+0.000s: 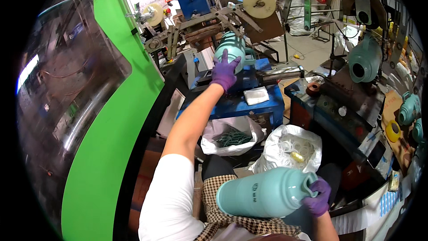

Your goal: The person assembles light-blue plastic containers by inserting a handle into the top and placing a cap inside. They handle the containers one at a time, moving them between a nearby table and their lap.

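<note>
My left hand [225, 71], in a purple glove, reaches forward with its fingers curved over the near end of a teal thermos jug [232, 47]. That jug lies on its side at the machine, its handle to the right. Across my lap rests a second teal thermos jug [261, 192], with dark print on its side and its base toward the left. My right hand [318, 197], also in a purple glove, is closed around its spout end; the fingertips are partly hidden there.
A blue machine table [272, 102] carries a folded white cloth [256, 96]. Below are a white sack of green strips [233, 138] and another of white rings [292, 145]. A green machine panel [96, 174] borders the left. Another jug [364, 62] sits on the right-hand machine.
</note>
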A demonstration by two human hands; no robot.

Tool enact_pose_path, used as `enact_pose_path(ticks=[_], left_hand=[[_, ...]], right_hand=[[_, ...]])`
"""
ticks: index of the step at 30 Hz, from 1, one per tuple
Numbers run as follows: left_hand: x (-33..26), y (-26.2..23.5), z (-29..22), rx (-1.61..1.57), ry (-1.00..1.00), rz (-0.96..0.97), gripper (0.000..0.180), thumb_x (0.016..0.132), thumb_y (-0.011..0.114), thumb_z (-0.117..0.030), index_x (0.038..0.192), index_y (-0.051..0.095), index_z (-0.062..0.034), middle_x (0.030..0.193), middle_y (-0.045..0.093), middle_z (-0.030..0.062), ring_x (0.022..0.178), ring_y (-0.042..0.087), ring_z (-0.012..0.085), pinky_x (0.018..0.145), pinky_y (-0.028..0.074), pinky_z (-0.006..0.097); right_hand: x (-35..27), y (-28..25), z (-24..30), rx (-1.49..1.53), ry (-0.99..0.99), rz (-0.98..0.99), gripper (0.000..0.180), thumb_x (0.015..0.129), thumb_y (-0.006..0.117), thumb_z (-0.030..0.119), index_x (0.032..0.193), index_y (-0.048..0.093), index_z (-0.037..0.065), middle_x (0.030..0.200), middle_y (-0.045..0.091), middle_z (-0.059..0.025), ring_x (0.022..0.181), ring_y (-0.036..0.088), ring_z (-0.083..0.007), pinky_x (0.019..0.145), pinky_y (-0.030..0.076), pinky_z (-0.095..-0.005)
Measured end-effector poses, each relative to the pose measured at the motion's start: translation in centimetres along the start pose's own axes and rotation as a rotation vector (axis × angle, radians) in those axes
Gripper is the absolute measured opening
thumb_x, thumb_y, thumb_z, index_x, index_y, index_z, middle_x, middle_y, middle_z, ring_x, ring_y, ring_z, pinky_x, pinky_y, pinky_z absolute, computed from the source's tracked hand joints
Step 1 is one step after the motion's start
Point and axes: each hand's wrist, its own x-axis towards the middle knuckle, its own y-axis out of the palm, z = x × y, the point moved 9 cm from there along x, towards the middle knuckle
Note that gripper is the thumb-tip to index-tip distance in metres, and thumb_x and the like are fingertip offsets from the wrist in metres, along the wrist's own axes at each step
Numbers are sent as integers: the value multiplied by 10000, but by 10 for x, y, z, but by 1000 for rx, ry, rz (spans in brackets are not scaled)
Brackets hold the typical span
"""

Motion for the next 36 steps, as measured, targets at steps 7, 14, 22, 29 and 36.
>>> enact_pose_path(ticks=[7,14,22,29,36], left_hand=[[45,11,-10,286,160,376,816,772,767,-348,1505,411,-392,1671,165,128,1441,275,503,1140,353,530],[-153,-183,-235,-1333,996,744,938,819,801,-356,1570,284,-132,1530,358,134,1337,463,233,1131,367,389],[-190,-237,-183,-942,1100,468,604,920,624,-517,1413,535,-179,1364,543,183,1109,638,364,958,518,430],[-133,-152,-87,-862,405,543,647,889,623,-643,1278,612,-125,1188,663,113,1099,636,260,977,484,378],[-153,-118,-29,-1146,79,532,510,934,681,-475,1269,621,-95,1146,671,93,1094,625,186,951,492,329]], right_hand=[[31,18,1,-176,-100,101,347,514,903,197,637,594,97,655,617,-54,607,614,-229,605,473,-315],[52,45,17,192,81,34,590,629,927,158,1108,608,28,1080,635,-68,960,628,-140,842,504,-288],[62,45,41,377,193,233,1006,787,790,108,1591,186,89,1017,596,-76,915,598,-164,858,487,-299],[46,35,-16,278,375,-16,445,887,620,19,1324,539,-12,859,558,14,781,530,-80,733,434,-223],[52,36,1,-209,98,79,294,952,516,141,1084,642,-90,1246,558,-159,956,574,-171,859,448,-286]])
